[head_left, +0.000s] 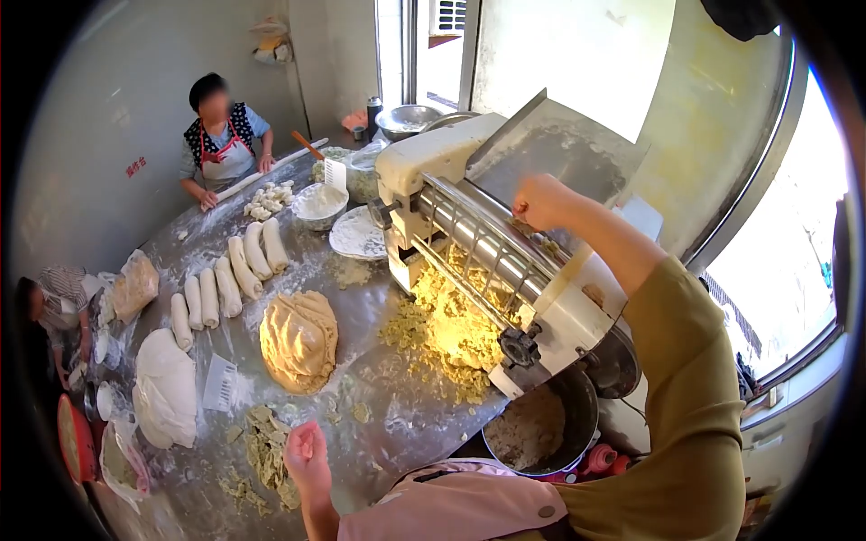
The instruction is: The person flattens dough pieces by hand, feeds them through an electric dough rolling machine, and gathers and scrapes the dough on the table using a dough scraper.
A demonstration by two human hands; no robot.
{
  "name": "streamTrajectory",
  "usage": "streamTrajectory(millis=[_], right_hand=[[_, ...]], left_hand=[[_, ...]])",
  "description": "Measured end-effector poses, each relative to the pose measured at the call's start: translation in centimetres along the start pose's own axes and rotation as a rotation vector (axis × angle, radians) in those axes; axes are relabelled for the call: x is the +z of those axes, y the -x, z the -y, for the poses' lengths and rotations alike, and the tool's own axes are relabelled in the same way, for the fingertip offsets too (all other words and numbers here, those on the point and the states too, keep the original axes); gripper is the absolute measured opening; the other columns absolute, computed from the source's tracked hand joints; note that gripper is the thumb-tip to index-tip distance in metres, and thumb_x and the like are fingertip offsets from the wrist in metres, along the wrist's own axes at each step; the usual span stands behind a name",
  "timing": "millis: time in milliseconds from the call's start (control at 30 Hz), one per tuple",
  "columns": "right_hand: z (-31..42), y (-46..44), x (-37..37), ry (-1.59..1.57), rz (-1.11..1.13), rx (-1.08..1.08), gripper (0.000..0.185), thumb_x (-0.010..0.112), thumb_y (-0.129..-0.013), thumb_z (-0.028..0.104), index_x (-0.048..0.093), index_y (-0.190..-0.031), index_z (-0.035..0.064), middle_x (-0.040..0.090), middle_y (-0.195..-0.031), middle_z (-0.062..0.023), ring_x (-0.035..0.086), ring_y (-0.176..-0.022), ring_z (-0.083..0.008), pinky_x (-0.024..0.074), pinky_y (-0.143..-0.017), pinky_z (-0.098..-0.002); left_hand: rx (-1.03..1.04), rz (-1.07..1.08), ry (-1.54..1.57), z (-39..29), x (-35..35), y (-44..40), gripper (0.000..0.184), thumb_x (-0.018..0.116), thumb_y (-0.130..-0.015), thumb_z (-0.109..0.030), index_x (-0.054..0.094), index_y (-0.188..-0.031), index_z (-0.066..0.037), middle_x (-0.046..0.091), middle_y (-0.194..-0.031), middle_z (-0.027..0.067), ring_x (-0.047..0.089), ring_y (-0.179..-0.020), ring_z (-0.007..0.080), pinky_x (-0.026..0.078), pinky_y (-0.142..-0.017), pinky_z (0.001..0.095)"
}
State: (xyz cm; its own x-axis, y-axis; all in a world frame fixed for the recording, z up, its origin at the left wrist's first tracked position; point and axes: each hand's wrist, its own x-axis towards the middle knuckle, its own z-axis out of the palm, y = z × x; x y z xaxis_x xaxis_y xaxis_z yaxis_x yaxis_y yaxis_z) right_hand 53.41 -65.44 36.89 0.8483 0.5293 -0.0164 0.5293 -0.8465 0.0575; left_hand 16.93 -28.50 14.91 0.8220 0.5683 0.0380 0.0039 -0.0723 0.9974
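Note:
My right hand (541, 203) is closed just above the steel rollers of a dough sheeter (483, 239); whatever its fingers hold is hidden. Bits of dough lie on the rollers near it. Below the rollers, crumbly yellow dough (451, 329) is heaped under the machine and spills onto the metal table (397, 415). My left hand (308, 455) is curled shut over the table's near edge, with nothing visible in it. Beside it lies a pile of greenish dough scraps (268, 446). Farther in sits a smooth tan dough lump (299, 343).
White dough rolls (239, 266), a big white dough mass (166, 389) and a white scraper (219, 383) lie on the left. A flour bowl (319, 204) stands behind. A pot (546, 428) is below the machine. One co-worker (225, 144) stands across the table, another (63, 302) at left.

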Motion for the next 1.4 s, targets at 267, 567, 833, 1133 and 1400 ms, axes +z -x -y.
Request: streamTrajectory(millis=[267,567,833,1133,1400], right_hand=[[-0.3,0.8,0.5,0.073,0.050,-0.071,0.016,0.054,-0.065,0.008,0.068,-0.071,0.0048,0.063,-0.074,-0.0217,0.062,-0.072,-0.0399,0.0491,-0.065,-0.0464],[0.0,2.9,-1.2,0.062,-0.023,-0.077,0.016,0.058,-0.068,0.006,0.069,-0.078,0.0029,0.064,-0.073,-0.0195,0.062,-0.066,-0.0329,0.0494,-0.061,-0.0395],[5.9,4.2,-5.7,-0.145,-0.469,0.051,0.021,0.062,-0.087,0.018,0.061,-0.082,-0.0025,0.055,-0.061,-0.0104,0.045,-0.054,-0.0135,0.0370,-0.051,-0.0324],[25.5,10.7,-0.8,-0.474,-0.154,-0.125,0.017,0.064,-0.085,0.010,0.066,-0.102,0.0055,0.064,-0.083,-0.0059,0.058,-0.069,-0.0125,0.0467,-0.062,-0.0241],[40.4,6.8,18.7,-0.844,0.321,-0.277,0.035,0.073,-0.081,0.022,0.063,-0.107,0.0027,0.069,-0.091,-0.0119,0.068,-0.084,-0.0181,0.0532,-0.071,-0.0291]], left_hand=[[-0.073,0.012,-0.076,-1.1,1.3,-1.1,0.020,0.063,-0.088,-0.007,0.060,-0.107,0.001,0.061,-0.102,0.0065,0.058,-0.092,0.0117,0.047,-0.084,0.0254],[-0.023,-0.079,0.013,1.5,-1.9,-0.5,0.019,0.065,-0.086,-0.005,0.062,-0.104,0.000,0.061,-0.097,0.0060,0.059,-0.090,0.0108,0.048,-0.082,0.0245],[-0.007,-0.207,-0.033,2.1,-6.1,1.0,0.020,0.062,-0.089,-0.002,0.059,-0.108,-0.001,0.061,-0.099,0.0016,0.058,-0.091,0.0083,0.047,-0.082,0.0229],[-0.195,-0.512,-0.243,6.2,-15.2,4.1,0.022,0.064,-0.088,-0.008,0.061,-0.108,0.000,0.063,-0.106,0.0072,0.060,-0.099,0.0123,0.047,-0.088,0.0254],[-0.167,-0.332,-0.642,7.4,-19.0,4.4,0.052,0.076,-0.074,-0.021,0.055,-0.118,-0.003,0.056,-0.116,0.0167,0.053,-0.109,0.0318,0.044,-0.093,0.0397]])
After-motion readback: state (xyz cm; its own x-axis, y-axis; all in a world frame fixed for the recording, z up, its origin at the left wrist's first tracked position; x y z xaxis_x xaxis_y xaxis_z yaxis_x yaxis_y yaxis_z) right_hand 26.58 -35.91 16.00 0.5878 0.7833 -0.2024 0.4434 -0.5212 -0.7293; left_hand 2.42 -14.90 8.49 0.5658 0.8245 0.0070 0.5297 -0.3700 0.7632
